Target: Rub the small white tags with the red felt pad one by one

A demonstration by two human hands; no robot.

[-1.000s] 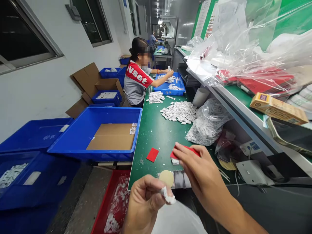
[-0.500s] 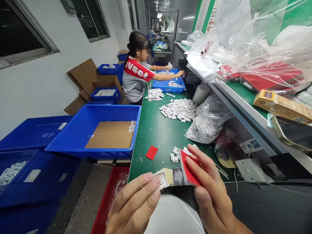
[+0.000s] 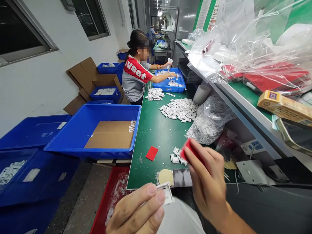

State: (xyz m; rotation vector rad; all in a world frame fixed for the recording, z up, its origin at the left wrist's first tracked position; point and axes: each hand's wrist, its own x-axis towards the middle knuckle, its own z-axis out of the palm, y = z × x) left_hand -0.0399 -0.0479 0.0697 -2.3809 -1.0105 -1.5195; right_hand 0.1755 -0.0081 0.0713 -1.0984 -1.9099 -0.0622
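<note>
Low in the head view, my left hand pinches a small white plastic part with a rectangular recess, just off the near table edge. My right hand is closed around a folded or curved red sheet, raised above the table and apart from the white part. Between the hands, a pale yellow disc and a grey strip lie at the table's edge. Several loose white parts sit beside my right hand, partly hidden by it. A second red square lies flat on the green table.
A pile of white parts and a clear bag of them stand farther along. The large blue bin adjoins the left edge, above a red bin. A shelf overhangs the right. Beyond, a co-worker handles parts over a blue tray.
My right hand has lifted the red sheet up and away from the white part. My left hand has shifted slightly right and down, the part still in its fingers. The co-worker's near hand moved left.
</note>
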